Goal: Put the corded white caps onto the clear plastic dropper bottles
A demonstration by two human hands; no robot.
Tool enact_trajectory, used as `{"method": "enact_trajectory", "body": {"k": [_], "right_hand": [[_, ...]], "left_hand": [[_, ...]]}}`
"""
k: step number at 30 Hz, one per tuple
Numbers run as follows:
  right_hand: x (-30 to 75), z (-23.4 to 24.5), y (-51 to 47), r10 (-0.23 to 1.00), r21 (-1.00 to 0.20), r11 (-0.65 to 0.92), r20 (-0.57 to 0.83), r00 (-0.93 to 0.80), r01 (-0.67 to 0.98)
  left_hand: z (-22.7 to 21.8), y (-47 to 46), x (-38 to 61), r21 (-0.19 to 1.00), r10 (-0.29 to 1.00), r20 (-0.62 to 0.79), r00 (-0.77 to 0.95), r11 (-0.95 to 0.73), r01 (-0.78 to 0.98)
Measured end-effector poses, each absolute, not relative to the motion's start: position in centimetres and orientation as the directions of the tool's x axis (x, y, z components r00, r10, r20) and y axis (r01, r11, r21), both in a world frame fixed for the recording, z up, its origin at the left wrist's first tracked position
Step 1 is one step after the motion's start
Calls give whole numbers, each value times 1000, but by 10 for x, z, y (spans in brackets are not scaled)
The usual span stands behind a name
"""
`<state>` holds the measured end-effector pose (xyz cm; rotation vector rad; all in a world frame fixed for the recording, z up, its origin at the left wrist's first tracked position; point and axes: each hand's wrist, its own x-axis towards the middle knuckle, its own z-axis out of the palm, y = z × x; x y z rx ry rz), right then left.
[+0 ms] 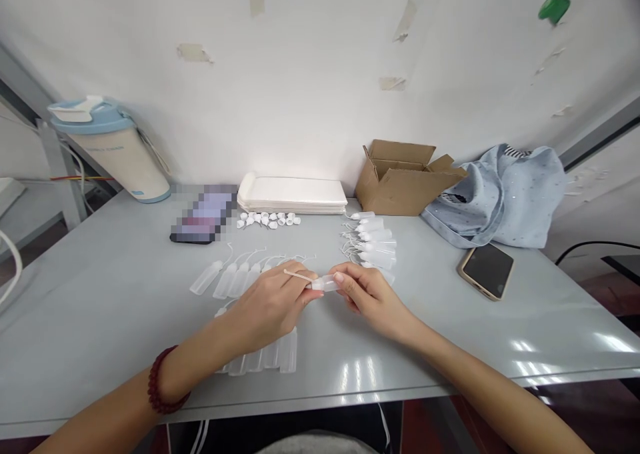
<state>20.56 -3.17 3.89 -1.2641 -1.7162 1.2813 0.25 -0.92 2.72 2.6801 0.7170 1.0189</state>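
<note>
Between my two hands is a small translucent plastic bottle (327, 283), lying sideways above the table. My right hand (375, 297) pinches its body with thumb and fingertips. At the other end, my left hand (275, 301) closes around the neck, and a thin white strip sticks out past its fingers. Whether a cap sits on the neck is hidden. Similar bottles with thin white tails lie in a row (229, 281) behind my left wrist. More bottles (289, 351) lie under that forearm, partly covered. Beyond my right hand, a column of the same bottles (379, 235) points rightward.
Several small white caps (273, 219) lie before a stack of white sheets (300, 191). Around them are a phone (205, 214), a tumbler (120, 154), an open cardboard box (400, 187), a light blue bag (515, 201) and a second phone (487, 271). A wall closes off the back.
</note>
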Motion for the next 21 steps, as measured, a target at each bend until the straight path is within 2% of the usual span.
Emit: {"method": "enact_trajectory", "body": {"k": [3,5,8,11,16,18,21], "right_hand": [[205,42,-31,936,-968,-36,-120,-331,249],[204,44,-30,934,-973,-72,-143,-327,220],[204,45,-30,938,-976,-55,-124,-324,213],[205,43,-31,942,-971,29,-53,-333,237],[205,40,-33,945,-944,126,20,-327,306],[205,39,-33,940,-902,216,89,-329,373],[205,36,-34,881,-751,451,288,-375,483]], "left_hand": [[24,-9,1,239,449,586,675,-891,386],[25,-10,1,249,449,597,665,-892,378],[31,-11,3,403,556,571,604,-831,384],[39,-13,5,582,706,420,570,-692,427],[47,-15,7,710,806,201,557,-511,484],[48,-14,6,757,829,124,546,-434,488],[49,-14,5,828,842,23,538,-318,462]]}}
